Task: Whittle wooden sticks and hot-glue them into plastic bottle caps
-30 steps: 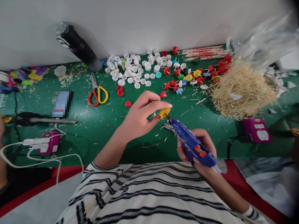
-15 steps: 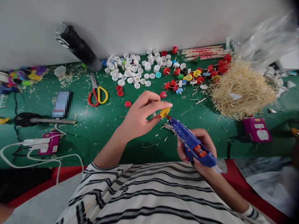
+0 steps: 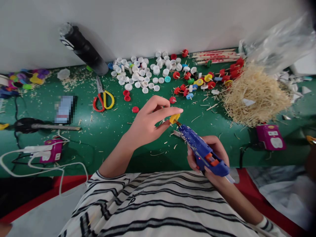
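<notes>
Between thumb and fingertips my left hand (image 3: 150,123) pinches a yellow bottle cap (image 3: 174,118). A blue hot glue gun (image 3: 197,141) is gripped in my right hand (image 3: 214,151), with a small red light showing near its handle. Its nozzle tip (image 3: 178,123) points up and left and meets the cap or nearly so; I cannot tell whether they touch. A clear glue stick (image 3: 230,178) pokes out of the back end of the gun. Beyond my left hand lie a red cap with a stick through it (image 3: 172,99) and a loose red cap (image 3: 135,109).
Many white caps (image 3: 140,74) and coloured caps on sticks cover the back of the green table (image 3: 145,159). Shredded straw (image 3: 256,95) is heaped at right. Scissors (image 3: 103,98), a phone (image 3: 64,109), a black bottle (image 3: 85,49), cables and two pink sockets (image 3: 271,137) surround the work area.
Almost nothing differs. The yellow cap looks slightly tilted compared with before, while both hands and the glue gun hold nearly the same place.
</notes>
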Motion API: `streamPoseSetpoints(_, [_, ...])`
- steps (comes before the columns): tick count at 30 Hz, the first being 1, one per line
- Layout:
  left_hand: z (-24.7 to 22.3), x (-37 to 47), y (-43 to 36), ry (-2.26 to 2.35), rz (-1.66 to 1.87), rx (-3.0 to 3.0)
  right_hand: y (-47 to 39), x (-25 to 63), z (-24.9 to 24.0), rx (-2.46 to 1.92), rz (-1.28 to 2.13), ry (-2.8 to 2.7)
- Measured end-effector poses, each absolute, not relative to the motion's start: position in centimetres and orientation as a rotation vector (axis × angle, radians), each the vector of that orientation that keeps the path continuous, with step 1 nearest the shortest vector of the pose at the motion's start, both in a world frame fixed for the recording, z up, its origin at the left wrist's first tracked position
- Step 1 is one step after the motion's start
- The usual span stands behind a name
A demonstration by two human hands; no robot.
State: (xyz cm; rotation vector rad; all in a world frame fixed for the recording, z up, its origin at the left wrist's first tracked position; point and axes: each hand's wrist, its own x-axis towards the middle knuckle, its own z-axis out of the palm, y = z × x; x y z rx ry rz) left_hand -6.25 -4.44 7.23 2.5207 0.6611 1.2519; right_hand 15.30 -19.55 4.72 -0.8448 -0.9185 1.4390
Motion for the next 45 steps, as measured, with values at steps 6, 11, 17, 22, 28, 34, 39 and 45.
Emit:
streamPoseSetpoints(6, [7.29, -6.36, -4.47, 0.642, 1.260, 2.528, -19.68, 15.39, 4.54, -0.811, 1.440, -0.931])
streamPoseSetpoints(11, [7.32, -6.35, -4.60, 0.664, 1.235, 2.528, -19.82, 15.42, 4.44, -0.811, 1.436, -0.920])
streamPoseSetpoints(17, [7.38, -6.29, -4.64, 0.654, 1.246, 2.528, -19.69, 15.30, 4.56, -0.798, 1.446, -0.910])
streamPoseSetpoints(22, [7.55, -6.27, -4.58, 0.638, 1.251, 2.540, -19.63, 15.30, 4.67, -0.792, 1.454, -0.903])
streamPoseSetpoints(28, [7.48, -6.33, -4.56, 0.660, 1.243, 2.545, -19.76, 15.28, 4.64, -0.815, 1.432, -0.918])
streamPoseSetpoints(34, [7.45, -6.35, -4.56, 0.663, 1.238, 2.550, -19.62, 15.19, 4.74, -0.832, 1.423, -0.923])
streamPoseSetpoints(39, [7.41, -6.41, -4.62, 0.668, 1.238, 2.548, -19.63, 15.19, 4.95, -0.819, 1.437, -0.918])
streamPoseSetpoints(45, [7.39, -6.49, -4.68, 0.688, 1.217, 2.550, -19.81, 15.20, 4.71, -0.862, 1.428, -0.907])
